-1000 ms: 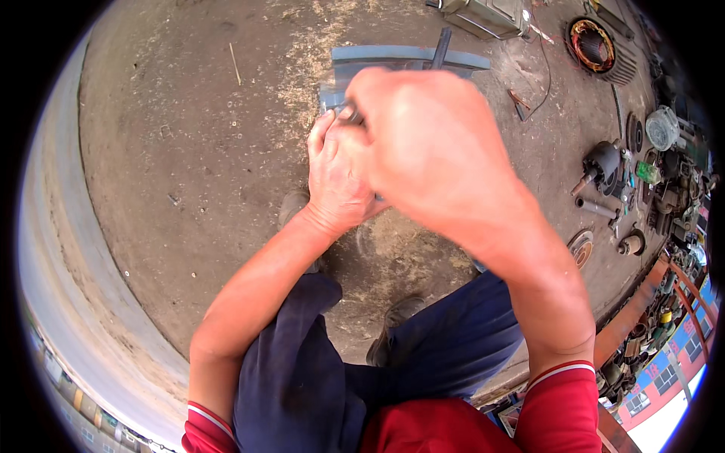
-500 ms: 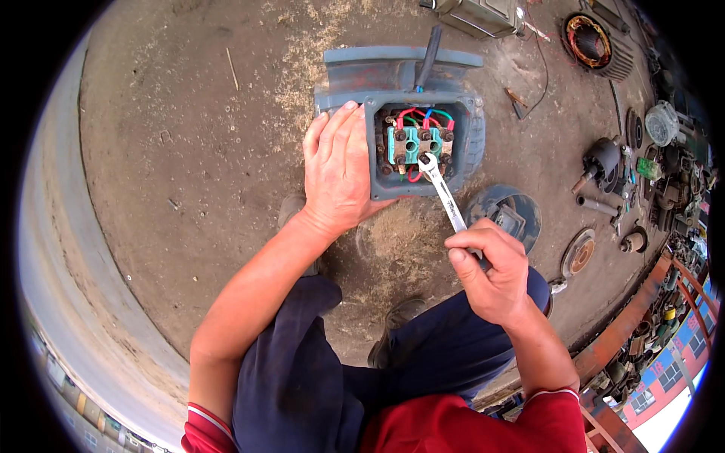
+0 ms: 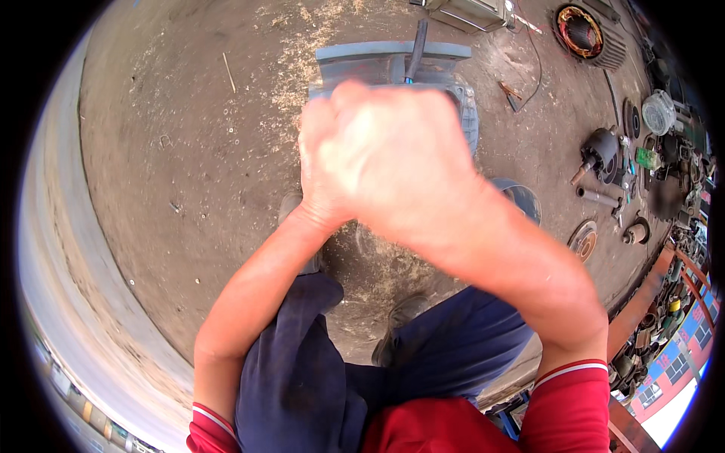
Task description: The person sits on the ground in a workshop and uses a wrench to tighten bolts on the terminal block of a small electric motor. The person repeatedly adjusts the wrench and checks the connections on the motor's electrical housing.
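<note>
I squat over a grey electric motor (image 3: 393,57) lying on the dirt floor. My right hand (image 3: 393,158) is raised close to the camera as a closed, blurred fist and covers the motor's terminal box. No wrench shows in or past the fist. My left hand (image 3: 314,162) sits just left of it, against the motor's left side, and is mostly hidden by the right hand. A dark rod with a blue end (image 3: 417,45) sticks up over the motor's top edge.
A round grey cover (image 3: 522,198) and a flat disc (image 3: 583,240) lie right of the motor. A stator with copper windings (image 3: 579,30), a grey box (image 3: 468,10) and several motor parts (image 3: 600,151) line the far right. My shoe (image 3: 404,321) is below.
Half a second ago my right hand was low at the right, holding a wrench on the open terminal box. It has swung up and left, and now covers the box.
</note>
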Motion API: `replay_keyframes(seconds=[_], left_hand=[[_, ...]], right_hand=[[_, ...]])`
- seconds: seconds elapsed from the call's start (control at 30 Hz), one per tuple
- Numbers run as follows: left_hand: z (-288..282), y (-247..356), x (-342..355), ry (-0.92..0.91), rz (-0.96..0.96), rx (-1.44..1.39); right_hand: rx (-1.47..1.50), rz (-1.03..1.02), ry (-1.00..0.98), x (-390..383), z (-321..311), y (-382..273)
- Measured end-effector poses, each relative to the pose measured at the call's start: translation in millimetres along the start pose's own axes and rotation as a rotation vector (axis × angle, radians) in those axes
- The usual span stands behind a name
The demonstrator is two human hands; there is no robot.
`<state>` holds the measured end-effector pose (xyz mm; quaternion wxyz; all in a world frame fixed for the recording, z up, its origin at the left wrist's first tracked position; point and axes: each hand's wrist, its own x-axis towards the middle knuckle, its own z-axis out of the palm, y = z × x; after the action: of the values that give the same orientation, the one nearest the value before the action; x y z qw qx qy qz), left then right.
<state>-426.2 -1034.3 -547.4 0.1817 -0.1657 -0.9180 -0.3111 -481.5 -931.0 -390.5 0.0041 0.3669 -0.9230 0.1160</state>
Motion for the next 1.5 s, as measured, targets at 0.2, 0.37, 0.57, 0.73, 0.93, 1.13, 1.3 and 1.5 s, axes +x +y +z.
replay_keyframes(seconds=[0.2,0.37,0.57,0.73,0.93,1.13,1.3,1.5], left_hand=[[-3.3,4.1,3.4,0.046,0.010,-0.065],[-2.2,3.2,2.8,0.039,0.018,-0.077],[-1.8,2.1,0.3,0.043,0.009,-0.083],[-3.6,5.4,5.4,0.033,0.013,-0.083],[-0.8,-2.2,0.1,-0.099,-0.036,-0.024],[0.3,3.1,1.2,0.041,0.013,-0.050],[-0.4,2.4,0.6,0.025,0.023,-0.061],[3.4,0.8,0.7,0.059,0.031,-0.079]], right_hand=[[0.065,0.131,-0.242,-106.9,-9.4,-36.4],[0.605,0.414,-0.029,-162.8,-9.3,-0.5],[1.492,1.078,0.389,-152.5,-10.5,52.5],[0.986,0.915,0.105,-35.7,-34.3,79.5],[-0.102,-0.038,-0.055,-6.9,6.4,-20.3],[0.052,0.139,-0.233,-120.1,-8.4,-32.8],[0.547,0.399,0.056,-170.1,-9.6,18.2],[1.292,1.087,0.223,-105.8,-25.5,86.4]])
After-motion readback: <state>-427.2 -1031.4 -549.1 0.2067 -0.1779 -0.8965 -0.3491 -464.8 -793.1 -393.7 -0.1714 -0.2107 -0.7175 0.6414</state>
